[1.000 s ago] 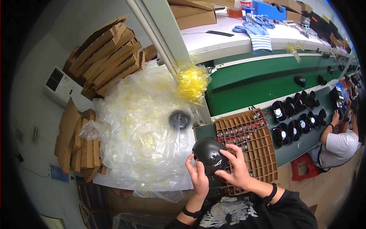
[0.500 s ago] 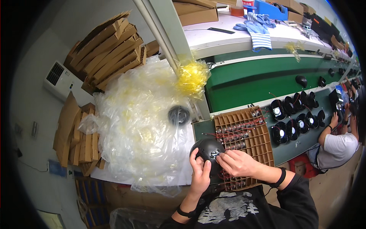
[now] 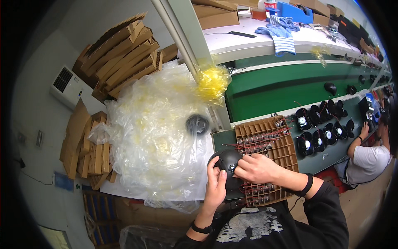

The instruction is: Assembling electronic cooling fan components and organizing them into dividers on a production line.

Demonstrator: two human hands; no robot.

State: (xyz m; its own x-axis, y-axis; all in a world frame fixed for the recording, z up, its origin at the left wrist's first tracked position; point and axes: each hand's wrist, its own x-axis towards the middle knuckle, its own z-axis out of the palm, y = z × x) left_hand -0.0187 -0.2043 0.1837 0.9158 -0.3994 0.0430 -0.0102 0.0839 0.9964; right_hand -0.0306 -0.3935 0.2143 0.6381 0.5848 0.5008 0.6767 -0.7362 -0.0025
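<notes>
My left hand (image 3: pixel 215 187) grips a black dome-shaped plastic housing (image 3: pixel 226 159) from its left side, the thumb lying along the near side. Against the housing's right side, my right hand (image 3: pixel 258 168) is closed in a pinch. Whatever sits between its fingertips is hidden. A small shiny light spot shows on the housing beside those fingertips. Just right of and behind my hands lies a cardboard divider tray (image 3: pixel 286 159), with small round metallic parts and red wires (image 3: pixel 259 143) in some cells.
Clear plastic bags (image 3: pixel 153 137) heap up at left, with another black round housing (image 3: pixel 197 125) among them. Black housings (image 3: pixel 306 144) with round light centres stand in rows on the green bench. A post (image 3: pixel 186 45) rises ahead. At right sits a co-worker (image 3: pixel 369 162).
My right fingers have curled in more tightly at the housing, and the hand has turned slightly. The housing has tilted a little, so its shiny spot looks smaller. The whole view has shifted slightly.
</notes>
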